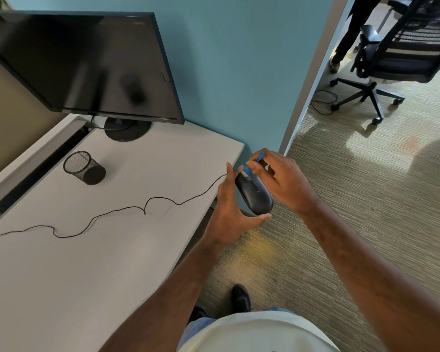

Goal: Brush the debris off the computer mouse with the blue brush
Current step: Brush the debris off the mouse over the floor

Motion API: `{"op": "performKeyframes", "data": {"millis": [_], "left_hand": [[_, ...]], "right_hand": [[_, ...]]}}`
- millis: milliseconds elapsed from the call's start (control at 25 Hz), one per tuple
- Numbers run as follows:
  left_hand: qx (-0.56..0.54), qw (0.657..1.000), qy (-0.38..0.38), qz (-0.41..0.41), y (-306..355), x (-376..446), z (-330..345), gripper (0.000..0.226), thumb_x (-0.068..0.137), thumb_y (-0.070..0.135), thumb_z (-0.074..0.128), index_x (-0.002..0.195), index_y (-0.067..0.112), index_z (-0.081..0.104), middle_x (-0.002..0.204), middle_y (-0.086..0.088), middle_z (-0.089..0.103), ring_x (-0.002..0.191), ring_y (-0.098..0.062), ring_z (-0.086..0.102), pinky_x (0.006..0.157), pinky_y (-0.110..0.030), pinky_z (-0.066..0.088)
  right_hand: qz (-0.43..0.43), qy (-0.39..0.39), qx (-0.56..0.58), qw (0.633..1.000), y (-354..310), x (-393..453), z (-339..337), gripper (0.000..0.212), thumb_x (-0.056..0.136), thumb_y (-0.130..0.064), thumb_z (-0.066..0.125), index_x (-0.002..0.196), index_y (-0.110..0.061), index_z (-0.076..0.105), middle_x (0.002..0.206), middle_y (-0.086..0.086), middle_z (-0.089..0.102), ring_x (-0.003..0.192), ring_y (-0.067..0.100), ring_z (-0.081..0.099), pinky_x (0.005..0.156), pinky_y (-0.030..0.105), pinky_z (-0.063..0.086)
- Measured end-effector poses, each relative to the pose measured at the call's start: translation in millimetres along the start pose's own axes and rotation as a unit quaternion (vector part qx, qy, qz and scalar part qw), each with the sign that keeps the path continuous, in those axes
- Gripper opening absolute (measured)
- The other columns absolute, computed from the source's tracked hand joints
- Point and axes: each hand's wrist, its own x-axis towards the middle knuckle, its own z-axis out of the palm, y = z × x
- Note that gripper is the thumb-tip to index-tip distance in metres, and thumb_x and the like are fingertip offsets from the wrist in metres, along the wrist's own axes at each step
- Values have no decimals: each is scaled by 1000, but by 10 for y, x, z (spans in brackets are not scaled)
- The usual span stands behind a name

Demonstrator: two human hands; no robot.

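Black computer mouse [255, 194] was held off the desk [112, 250], just past its right edge and above the carpet [341, 224]. Left hand [233, 209] cradled it from the left side and underneath: fingers extended along the mouse's left flank, thumb [258, 219] wrapped under the rear end. Mouse sat tilted, front end pointing away from the person toward the teal partition wall [226, 72].

Right hand [281, 177] was closed in a pinch grip on the blue brush [254, 162]. Handle tip protruded above the fingers; the head end met the front of the mouse near the scroll wheel area. Bristles themselves were too small to resolve.

Mouse cable [112, 212] ran from the front of the mouse back across the desk surface in loose curves and off the left side of the view.

Also on the desk: dark monitor [87, 62] on a round stand at the back, and a black mesh pen cup [83, 167] lying on its side, well apart from the mouse. An office chair [396, 54] stood on the carpet beyond the partition.
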Motion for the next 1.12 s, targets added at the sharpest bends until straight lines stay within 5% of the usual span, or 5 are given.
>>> {"op": "performKeyframes", "data": {"millis": [240,400,560,960,1120], "left_hand": [[-21,1000,1,-10,11,2,-17,145,62,48,94,160,30,-12,163,2,26,149,-10,26,115,-51,39],[-19,1000,-4,-6,22,21,-8,148,62,44,96,160,29,-14,165,2,22,150,-12,24,121,-44,33],[-17,1000,-17,-19,18,17,-7,149,62,45,96,159,30,-15,165,5,21,148,-4,21,119,-34,30],[-16,1000,-16,-15,15,22,-4,146,63,50,93,160,29,-13,164,4,23,150,-10,24,119,-32,29],[-15,1000,-14,-10,26,21,-7,144,62,51,93,160,29,-10,165,5,22,150,-10,24,120,-38,33]], "right_hand": [[6,-6,9,1000,48,-15,16,18,103,-24,63,115,-12,70,97,-4,74,68,-11,58,63,7,44],[30,18,52,998,48,-62,19,20,104,-33,59,111,-16,69,87,-4,72,55,17,63,50,31,52],[43,-5,10,999,60,-33,39,25,101,-31,62,115,-11,71,96,0,74,66,-3,61,64,7,46],[40,30,51,997,49,-77,43,23,103,-31,63,116,-15,72,99,-2,75,67,16,67,63,34,58],[23,50,31,998,56,-67,26,21,102,-24,64,118,-13,72,106,0,76,80,-5,65,73,15,54]]}}
